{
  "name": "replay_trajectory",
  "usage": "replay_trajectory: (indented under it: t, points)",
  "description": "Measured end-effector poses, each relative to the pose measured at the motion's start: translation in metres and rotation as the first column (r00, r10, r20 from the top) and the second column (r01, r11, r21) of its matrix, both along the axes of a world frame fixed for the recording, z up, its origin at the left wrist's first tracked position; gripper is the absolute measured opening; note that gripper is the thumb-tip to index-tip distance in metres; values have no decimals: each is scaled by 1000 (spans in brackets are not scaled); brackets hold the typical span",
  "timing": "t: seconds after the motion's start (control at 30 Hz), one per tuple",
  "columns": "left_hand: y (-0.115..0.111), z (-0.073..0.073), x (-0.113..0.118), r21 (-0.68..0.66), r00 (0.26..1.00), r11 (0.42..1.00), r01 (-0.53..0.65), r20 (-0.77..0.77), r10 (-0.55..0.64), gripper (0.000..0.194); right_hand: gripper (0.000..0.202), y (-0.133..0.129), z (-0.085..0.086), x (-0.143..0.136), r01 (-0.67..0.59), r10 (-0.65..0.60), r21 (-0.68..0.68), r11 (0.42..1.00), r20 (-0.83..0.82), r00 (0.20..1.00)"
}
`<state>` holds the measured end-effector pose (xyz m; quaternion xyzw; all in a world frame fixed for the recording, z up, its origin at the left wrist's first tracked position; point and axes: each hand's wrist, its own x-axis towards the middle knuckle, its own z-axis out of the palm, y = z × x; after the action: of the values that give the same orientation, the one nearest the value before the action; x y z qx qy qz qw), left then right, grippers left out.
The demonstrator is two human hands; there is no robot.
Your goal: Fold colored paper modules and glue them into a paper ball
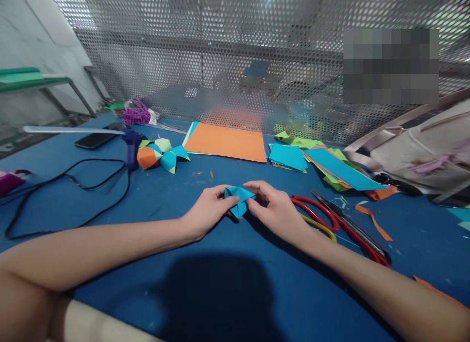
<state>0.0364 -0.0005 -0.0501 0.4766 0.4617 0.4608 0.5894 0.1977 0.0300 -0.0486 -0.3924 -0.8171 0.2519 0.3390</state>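
Observation:
A small folded piece of blue paper point(239, 200) is held between both hands above the blue table point(147, 278). My left hand point(209, 209) pinches its left side, the thumb lying across the front. On the right edge of the paper, the thumb and fingers of my right hand point(276, 207) close around a pointed flap. Just right of my right hand lie red-handled scissors point(326, 214) and a yellow handle point(319, 227), partly hidden by the forearm.
Behind the hands are orange sheets point(227, 142), small blue sheets point(288, 157) and green-blue strips point(341, 168). Folded paper shapes point(161, 153), a glue gun point(131, 148), its cable, and a phone point(97, 137) lie left. A bag point(422, 136) stands right; a perforated metal screen point(220, 53) rises behind.

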Motion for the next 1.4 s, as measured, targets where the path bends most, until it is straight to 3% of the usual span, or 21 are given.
replay_trajectory:
  t: [0.33, 0.53, 0.67, 0.83, 0.93, 1.1, 1.2, 1.4]
  points:
    - [-4, 8, 2, -3, 1000, 1000, 2, -20, -2, 20, 21, 0, -1, 3, 50, -52, -52, 997, -42, 998]
    - [-1, 1, 0, 11, 998, 999, 45, 39, -45, 10, 22, 1, 0, 2, 8, -22, -117, 993, -112, 993]
    - [-2, -1, 0, 28, 999, 999, 40, -4, -40, 10, 22, 1, -2, 3, 6, -20, -116, 993, -113, 993]
    - [-3, 1, 1, 10, 988, 999, -36, -151, 37, 18, 21, 0, -6, 2, 16, -16, -9, 1000, -62, 998]
    - [-2, -1, 1, 11, 986, 999, -40, -161, 41, 16, 19, -1, -9, 1, 6, 1, 102, 995, -70, 998]
    - [-1, -2, 1, -8, 988, 1000, -15, -151, 14, 8, 20, -2, -11, 0, -71, 116, 338, 938, -114, 987]
    - [-2, -1, 0, -16, 984, 999, 45, -170, -47, 7, 6, -2, -12, 0, -76, 126, 377, 923, -109, 986]
    - [-3, -2, 0, -20, 982, 996, 85, -165, -88, 14, 5, -2, -12, 0, -49, 103, 385, 922, -121, 987]
